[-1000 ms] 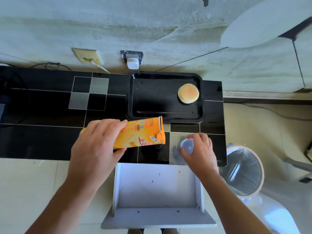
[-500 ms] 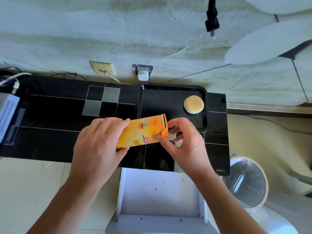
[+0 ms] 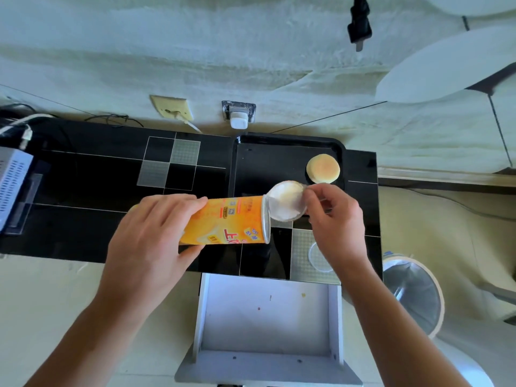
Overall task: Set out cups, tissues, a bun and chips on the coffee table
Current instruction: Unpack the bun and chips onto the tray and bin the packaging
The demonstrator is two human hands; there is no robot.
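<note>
Progress stands at a partial stage: bun (image 3: 323,168) is already set in the black tray (image 3: 279,148) at the 1 o'clock part of the dark tiled worktop (image 3: 83,174), while the chips are not yet served. The orange chip can (image 3: 227,220) is held on its side above the worktop, near the tray's front edge, its mouth pointing to 3 o'clock. The left hand (image 3: 150,241) has its grip wrapped round the can's base end; the right hand (image 3: 335,219) pinches the white foil seal (image 3: 286,201), which is lifted at the can's mouth and appears partly peeled. A clear plastic lid (image 3: 318,256) lies flat on the worktop at 5 o'clock from the can, just under the right wrist. No cups or tissues appear in view, so those items are judged outstanding. Surroundings: pale wall at 12 o'clock with two sockets, a white charger (image 3: 238,120) plugged into one; a white perforated box (image 3: 11,182) at 9 o'clock; an open white drawer (image 3: 268,311) at 6 o'clock; a lined bin (image 3: 413,291) at 4 o'clock on the floor.
</note>
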